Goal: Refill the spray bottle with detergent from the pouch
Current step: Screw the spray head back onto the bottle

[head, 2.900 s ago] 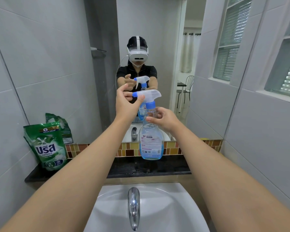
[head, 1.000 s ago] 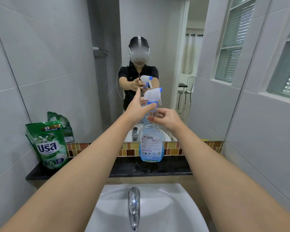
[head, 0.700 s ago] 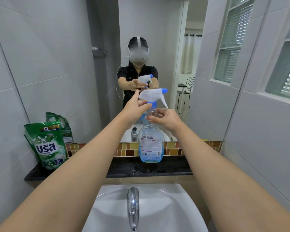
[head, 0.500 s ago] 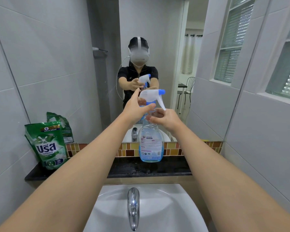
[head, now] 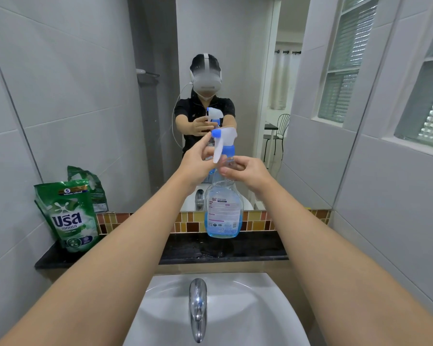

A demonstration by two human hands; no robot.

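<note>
A clear spray bottle (head: pixel 223 213) with a little blue liquid at the bottom stands upright on the black ledge (head: pixel 248 248) behind the sink. Its white trigger head (head: pixel 223 139) with a blue nozzle and blue collar points left. My left hand (head: pixel 198 161) holds the trigger head from the left, fingers by the lever. My right hand (head: pixel 245 171) grips the bottle's neck just under the collar. The green detergent pouch (head: pixel 69 216) stands upright at the ledge's left end, against the wall, untouched.
A white sink (head: pixel 218 310) with a chrome tap (head: pixel 198 305) lies below the ledge. A large mirror (head: pixel 160 83) behind the ledge reflects the bottle and a person. Tiled walls close in on both sides, with windows on the right.
The trigger head has turned round on the neck: its nozzle pointed right half a second ago and now points left. My right hand stays on the neck. The pouch has not moved.
</note>
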